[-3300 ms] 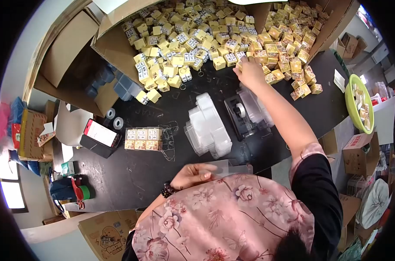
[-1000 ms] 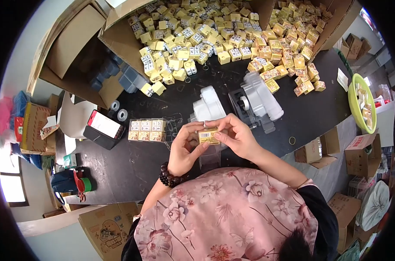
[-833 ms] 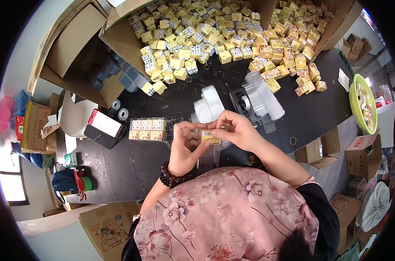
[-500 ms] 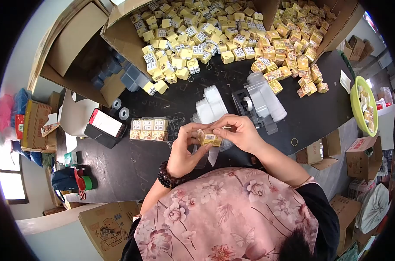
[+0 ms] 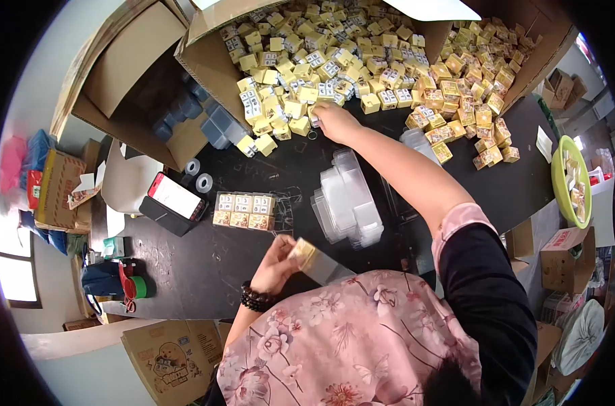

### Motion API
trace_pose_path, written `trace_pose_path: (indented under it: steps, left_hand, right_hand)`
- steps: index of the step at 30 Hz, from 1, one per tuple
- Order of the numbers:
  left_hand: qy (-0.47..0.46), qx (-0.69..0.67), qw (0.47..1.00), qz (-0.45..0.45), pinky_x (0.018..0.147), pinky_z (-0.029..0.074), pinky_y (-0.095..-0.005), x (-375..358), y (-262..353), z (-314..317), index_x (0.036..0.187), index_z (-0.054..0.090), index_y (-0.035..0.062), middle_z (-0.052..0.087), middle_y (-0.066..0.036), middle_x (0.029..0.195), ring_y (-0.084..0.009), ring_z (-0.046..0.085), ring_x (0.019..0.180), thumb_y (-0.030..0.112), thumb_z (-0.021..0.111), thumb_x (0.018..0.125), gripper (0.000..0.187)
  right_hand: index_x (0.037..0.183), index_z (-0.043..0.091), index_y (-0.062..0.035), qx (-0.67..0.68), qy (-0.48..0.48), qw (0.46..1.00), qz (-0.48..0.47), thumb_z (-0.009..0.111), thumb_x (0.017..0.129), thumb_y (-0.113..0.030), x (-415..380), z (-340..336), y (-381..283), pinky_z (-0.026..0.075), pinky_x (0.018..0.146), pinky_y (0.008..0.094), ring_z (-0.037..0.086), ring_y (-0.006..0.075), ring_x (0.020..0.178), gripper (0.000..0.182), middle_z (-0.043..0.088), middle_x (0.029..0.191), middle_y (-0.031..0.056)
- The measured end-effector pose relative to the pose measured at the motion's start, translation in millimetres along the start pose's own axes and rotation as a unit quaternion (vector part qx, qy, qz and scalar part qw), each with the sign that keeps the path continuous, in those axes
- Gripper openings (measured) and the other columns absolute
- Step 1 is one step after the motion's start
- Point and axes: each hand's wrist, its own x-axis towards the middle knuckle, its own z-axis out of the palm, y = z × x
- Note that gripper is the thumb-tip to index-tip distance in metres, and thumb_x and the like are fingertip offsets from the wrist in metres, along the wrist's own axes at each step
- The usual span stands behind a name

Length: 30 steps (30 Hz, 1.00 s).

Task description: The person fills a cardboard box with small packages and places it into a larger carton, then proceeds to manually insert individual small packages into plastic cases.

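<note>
Close to my body, my left hand (image 5: 276, 266) is closed on a small yellow box (image 5: 305, 252) with a clear plastic sleeve (image 5: 329, 270) stretching out to its right. My right hand (image 5: 336, 124) reaches to the front edge of a heap of small yellow-and-white boxes (image 5: 290, 88), its fingers bent down around one of them; the fingertips are partly hidden. Between the hands lies a stack of clear plastic packs (image 5: 348, 199). Left of the stack, a clear pack of small boxes (image 5: 244, 211) rests on the black table (image 5: 186, 271).
Orange-and-yellow boxes (image 5: 480, 115) spill from a carton at the back right. A phone (image 5: 175, 197) on a stand and tape rolls (image 5: 204, 182) sit at left. A green basket (image 5: 570, 179) stands at the right edge. Dark clear packs (image 5: 219, 127) lie in a left carton.
My right hand has left the small box and moved up to the yellow heap. My left hand keeps the box, lower and further left. The view has shifted slightly.
</note>
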Motion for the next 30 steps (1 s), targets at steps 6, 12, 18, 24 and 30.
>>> trace_pose_path:
  steps: [6, 12, 18, 24, 30]
  left_hand:
    - [-0.216, 0.16, 0.957, -0.106, 0.098, 0.039, -0.0304, -35, 6, -53, 0.138, 0.037, -0.0021, 0.055, -0.01, 0.12, -0.0171, 0.052, 0.111, 0.02, 0.08, 0.074, 0.08]
    - [-0.176, 0.094, 0.979, -0.042, 0.096, 0.048, -0.0398, -16, 20, -22, 0.123, 0.034, 0.0015, 0.059, -0.02, 0.119, -0.028, 0.06, 0.109, -0.008, 0.067, 0.076, 0.057]
    - [0.134, 0.411, 0.868, 0.244, 0.086, 0.049, -0.0319, 28, 22, 16, 0.13, 0.038, -0.0029, 0.062, -0.011, 0.109, -0.0199, 0.061, 0.099, 0.005, 0.076, 0.077, 0.065]
    - [0.183, 0.552, 0.747, 0.32, 0.091, 0.046, -0.0392, 41, 43, 79, 0.138, 0.035, -0.0015, 0.054, -0.02, 0.111, -0.0338, 0.057, 0.103, 0.004, 0.076, 0.074, 0.076]
    - [0.179, 0.674, 0.617, 0.364, 0.093, 0.045, -0.0436, 42, 31, 100, 0.144, 0.034, 0.0018, 0.046, -0.022, 0.12, -0.0383, 0.05, 0.109, 0.002, 0.074, 0.072, 0.083]
  right_hand:
    - [0.115, 0.059, -0.0077, -0.114, -0.101, 0.988, 0.035, 0.066, 0.077, -0.005, 19, 2, -2, 0.047, 0.097, 0.0421, 0.048, 0.0336, 0.121, 0.039, 0.052, 0.128, 0.0104]
    - [0.117, 0.057, -0.0085, -0.058, -0.139, 0.987, 0.063, 0.076, 0.073, -0.011, -6, -31, -7, 0.046, 0.092, 0.0413, 0.049, 0.0332, 0.117, 0.048, 0.058, 0.122, 0.0117]
    - [0.135, 0.046, -0.0092, 0.609, -0.117, 0.701, 0.353, 0.069, 0.087, -0.014, -62, -99, -53, 0.053, 0.077, 0.0331, 0.065, 0.0204, 0.096, 0.054, 0.062, 0.113, 0.0096]
    - [0.141, 0.041, -0.0123, 0.838, -0.094, 0.403, 0.356, 0.054, 0.096, -0.012, -143, -124, -120, 0.052, 0.095, 0.0491, 0.061, 0.0363, 0.108, 0.047, 0.057, 0.124, 0.0167]
    - [0.122, 0.057, -0.0038, 0.666, 0.107, 0.66, 0.331, 0.065, 0.094, -0.022, -165, -120, -160, 0.049, 0.082, 0.0252, 0.062, 0.0099, 0.094, 0.034, 0.064, 0.105, 0.0044]
